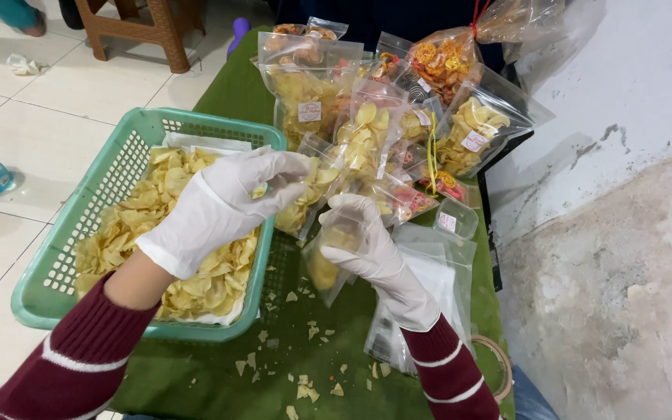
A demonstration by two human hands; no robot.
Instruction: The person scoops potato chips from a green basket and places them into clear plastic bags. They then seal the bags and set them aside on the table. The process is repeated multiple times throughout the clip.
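A green basket (64, 257) full of pale yellow chips (165, 225) sat at the left of the table (219, 365). Above the basket, the left hand (223, 202) in a white glove had its grip pinched on a single chip (259, 190). Just to its right, the right hand (367, 245) had its grip closed around a small clear bag (327, 264) partly filled with chips. Beyond it stood filled bags (367, 132), with crumbs (305, 385) scattered on the green cloth.
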